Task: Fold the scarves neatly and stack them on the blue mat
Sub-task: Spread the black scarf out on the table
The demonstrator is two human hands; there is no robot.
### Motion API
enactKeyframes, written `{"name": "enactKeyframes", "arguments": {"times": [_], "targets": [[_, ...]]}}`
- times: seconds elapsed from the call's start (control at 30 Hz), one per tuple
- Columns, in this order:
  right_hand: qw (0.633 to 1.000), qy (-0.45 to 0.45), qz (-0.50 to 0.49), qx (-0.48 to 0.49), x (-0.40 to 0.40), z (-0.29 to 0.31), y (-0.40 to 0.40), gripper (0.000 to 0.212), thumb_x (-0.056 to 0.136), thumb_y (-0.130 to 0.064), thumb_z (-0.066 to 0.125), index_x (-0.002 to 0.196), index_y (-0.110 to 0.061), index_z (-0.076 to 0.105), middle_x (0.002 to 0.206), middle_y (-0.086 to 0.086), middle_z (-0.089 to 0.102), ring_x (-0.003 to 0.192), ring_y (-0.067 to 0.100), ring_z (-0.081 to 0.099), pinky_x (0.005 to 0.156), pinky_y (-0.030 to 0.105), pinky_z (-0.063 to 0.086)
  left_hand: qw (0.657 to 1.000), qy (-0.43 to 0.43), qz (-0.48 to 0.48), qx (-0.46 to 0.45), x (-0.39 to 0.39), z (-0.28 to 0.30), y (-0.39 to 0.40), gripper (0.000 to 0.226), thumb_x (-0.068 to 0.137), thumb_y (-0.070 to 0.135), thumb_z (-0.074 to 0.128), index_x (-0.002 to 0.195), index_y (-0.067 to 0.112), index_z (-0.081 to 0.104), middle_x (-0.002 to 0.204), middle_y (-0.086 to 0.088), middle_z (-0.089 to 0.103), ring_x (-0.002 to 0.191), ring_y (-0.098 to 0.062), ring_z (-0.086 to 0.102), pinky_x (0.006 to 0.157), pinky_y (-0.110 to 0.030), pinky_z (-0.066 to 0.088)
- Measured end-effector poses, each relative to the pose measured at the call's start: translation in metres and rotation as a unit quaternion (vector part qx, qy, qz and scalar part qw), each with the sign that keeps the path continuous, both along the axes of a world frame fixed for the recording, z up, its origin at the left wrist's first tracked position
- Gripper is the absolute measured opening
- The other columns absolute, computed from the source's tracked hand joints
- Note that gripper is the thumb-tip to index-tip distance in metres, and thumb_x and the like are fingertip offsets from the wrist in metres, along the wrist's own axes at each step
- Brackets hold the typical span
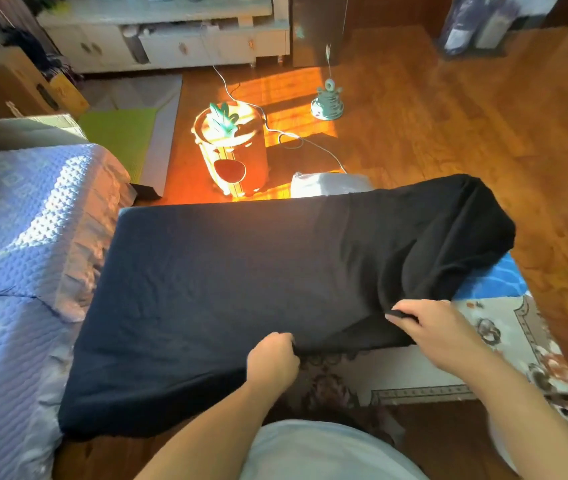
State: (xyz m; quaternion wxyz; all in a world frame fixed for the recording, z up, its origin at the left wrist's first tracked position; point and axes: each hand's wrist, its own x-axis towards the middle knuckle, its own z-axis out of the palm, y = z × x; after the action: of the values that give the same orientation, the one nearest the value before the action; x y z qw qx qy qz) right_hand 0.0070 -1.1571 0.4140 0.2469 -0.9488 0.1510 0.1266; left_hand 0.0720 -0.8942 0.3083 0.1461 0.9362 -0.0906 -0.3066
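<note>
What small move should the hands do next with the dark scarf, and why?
Probably carry the near edge forward to the far edge, halving it. Both the left hand and right hand pinch the near edge of the scarf, which lies spread and unfolded over the blue mat.

blue mat (493,278): mostly hidden under black scarf (241,289) | cabinet (171,32): blurred

Both forearms are bare, with no sleeves in view. The left hand (273,363) and right hand (440,332) wear nothing. A pale grey-blue shirt (324,452) covers the torso.
</note>
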Motion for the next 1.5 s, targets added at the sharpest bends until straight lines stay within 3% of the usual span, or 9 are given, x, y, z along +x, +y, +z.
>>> {"name": "enactKeyframes", "arguments": {"times": [0.2, 0.37, 0.57, 0.67, 0.8, 0.87, 1.1, 1.3, 1.5], "targets": [[0.971, 0.055, -0.132, -0.190, -0.015, -0.016, -0.075, 0.027, 0.097, -0.034, 0.060, 0.072, -0.025, 0.057, 0.087, 0.012, 0.070, 0.081, 0.038, 0.060, 0.067, 0.037, 0.044, 0.973, -0.105, 0.113, 0.172, 0.028, -0.008, 0.134, 0.015, 0.091, 0.019, 0.051, 0.098, 0.024, 0.063, 0.109, -0.002, 0.065, 0.103, -0.027, 0.064, 0.081, -0.037, 0.050], [0.940, 0.178, -0.172, -0.236, -0.017, -0.044, -0.087, 0.036, 0.095, -0.040, 0.063, 0.128, -0.027, 0.066, 0.120, 0.008, 0.069, 0.111, 0.034, 0.062, 0.092, 0.036, 0.050, 0.962, -0.190, 0.182, 0.074, 0.040, 0.013, 0.192, 0.016, 0.085, 0.006, 0.059, 0.096, 0.016, 0.065, 0.105, -0.011, 0.060, 0.092, -0.040, 0.063, 0.074, -0.043, 0.047], [0.979, 0.040, 0.172, -0.103, 0.043, 0.004, 0.057, 0.074, 0.087, -0.051, 0.070, 0.152, -0.043, 0.034, 0.153, -0.023, 0.040, 0.138, 0.006, 0.045, 0.108, 0.030, 0.040, 0.982, -0.147, -0.046, -0.112, 0.018, 0.056, 0.092, 0.038, 0.090, 0.009, 0.054, 0.121, 0.031, 0.059, 0.112, 0.008, 0.056, 0.102, -0.021, 0.060, 0.088, -0.035, 0.049], [0.966, 0.055, 0.248, -0.047, 0.051, 0.010, 0.111, 0.091, 0.082, -0.057, 0.070, 0.156, -0.041, 0.019, 0.148, -0.019, 0.049, 0.133, 0.012, 0.050, 0.104, 0.032, 0.043, 0.982, -0.130, -0.074, -0.118, 0.005, 0.077, 0.027, 0.045, 0.088, 0.012, 0.054, 0.130, 0.026, 0.051, 0.120, 0.001, 0.063, 0.108, -0.027, 0.060, 0.089, -0.040, 0.046], [0.981, 0.006, 0.177, -0.078, 0.043, -0.005, 0.100, 0.035, 0.094, -0.030, 0.053, 0.127, -0.040, 0.050, 0.105, -0.002, 0.072, 0.096, 0.025, 0.066, 0.076, 0.037, 0.047, 0.981, -0.120, -0.073, -0.134, 0.003, 0.083, 0.002, 0.034, 0.089, 0.013, 0.055, 0.121, 0.022, 0.050, 0.109, -0.006, 0.068, 0.100, -0.033, 0.061, 0.083, -0.043, 0.046], [0.985, 0.025, 0.141, -0.092, 0.037, -0.012, 0.081, 0.027, 0.098, -0.023, 0.045, 0.116, -0.037, 0.060, 0.097, -0.002, 0.071, 0.086, 0.023, 0.066, 0.071, 0.036, 0.050, 0.985, -0.114, -0.094, -0.089, 0.004, 0.070, 0.016, 0.024, 0.089, 0.012, 0.053, 0.111, 0.020, 0.050, 0.108, -0.006, 0.063, 0.099, -0.035, 0.060, 0.079, -0.042, 0.043], [0.969, 0.145, 0.053, -0.192, 0.016, -0.028, 0.008, 0.035, 0.098, -0.016, 0.045, 0.115, -0.039, 0.065, 0.105, 0.001, 0.066, 0.090, 0.024, 0.064, 0.073, 0.030, 0.051, 0.989, -0.126, 0.051, 0.057, 0.023, 0.026, 0.118, 0.006, 0.097, 0.016, 0.061, 0.096, 0.020, 0.057, 0.098, 0.003, 0.042, 0.073, -0.015, 0.044, 0.065, -0.027, 0.034], [0.933, 0.234, -0.033, -0.269, 0.006, -0.044, -0.051, 0.034, 0.083, -0.006, 0.049, 0.097, -0.034, 0.062, 0.096, 0.001, 0.064, 0.081, 0.025, 0.062, 0.075, 0.035, 0.058, 0.989, -0.101, 0.049, -0.100, 0.044, 0.041, 0.170, 0.035, 0.087, 0.001, 0.063, 0.094, 0.035, 0.069, 0.089, 0.013, 0.063, 0.085, -0.014, 0.061, 0.076, -0.030, 0.048], [0.957, 0.112, -0.100, -0.249, 0.001, -0.063, -0.066, 0.052, 0.089, -0.008, 0.057, 0.139, -0.022, 0.053, 0.133, 0.011, 0.055, 0.107, 0.036, 0.061, 0.081, 0.041, 0.052, 0.969, -0.006, 0.112, -0.221, 0.043, 0.071, 0.167, 0.032, 0.100, 0.009, 0.053, 0.097, 0.033, 0.074, 0.094, 0.013, 0.073, 0.094, -0.009, 0.068, 0.083, -0.026, 0.055]]}}
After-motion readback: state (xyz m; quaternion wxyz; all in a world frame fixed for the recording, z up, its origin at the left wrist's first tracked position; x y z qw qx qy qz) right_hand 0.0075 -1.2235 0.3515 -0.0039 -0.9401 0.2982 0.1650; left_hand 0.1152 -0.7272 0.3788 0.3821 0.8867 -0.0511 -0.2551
